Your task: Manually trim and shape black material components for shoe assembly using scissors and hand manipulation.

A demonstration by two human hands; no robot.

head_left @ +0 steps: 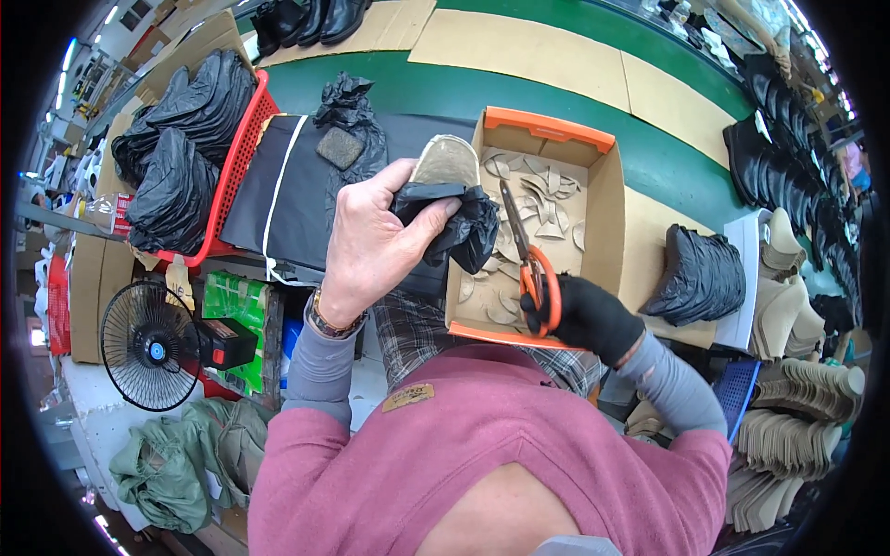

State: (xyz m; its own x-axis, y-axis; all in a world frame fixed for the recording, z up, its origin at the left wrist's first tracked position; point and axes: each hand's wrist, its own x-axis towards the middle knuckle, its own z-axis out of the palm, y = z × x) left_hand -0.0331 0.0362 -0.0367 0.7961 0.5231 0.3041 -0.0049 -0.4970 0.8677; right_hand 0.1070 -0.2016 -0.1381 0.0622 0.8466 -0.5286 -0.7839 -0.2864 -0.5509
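The landmark is the open cardboard box (607, 199) with orange edges, standing in front of the person.

Left hand (375, 243): bare, raised just left of the box. Its fingers are curled and pressed together around a shoe upper (454, 218) of black, crumpled material; the tan sole-shaped end of the piece points up and away, level with the far-left corner of the box.

Right hand (582, 315): in a black glove, at the near edge of the box. It grips the orange handles of a pair of scissors (524, 255). The blades point away over the box interior and lie just right of the black material. Whether the blades are parted or touch the material cannot be told.

Progress, as a judgement:
- Many pale, curved offcuts (542, 199) lie on the box floor, so a good deal of trimming appears done.
- A stack of black pieces (700, 273) rests right of the box; whether these are finished cannot be told.
- A red basket (236, 157) left of the box holds many black pieces (181, 139), which suggests a large share remains.
- The piece in hand appears to be mid-trim.
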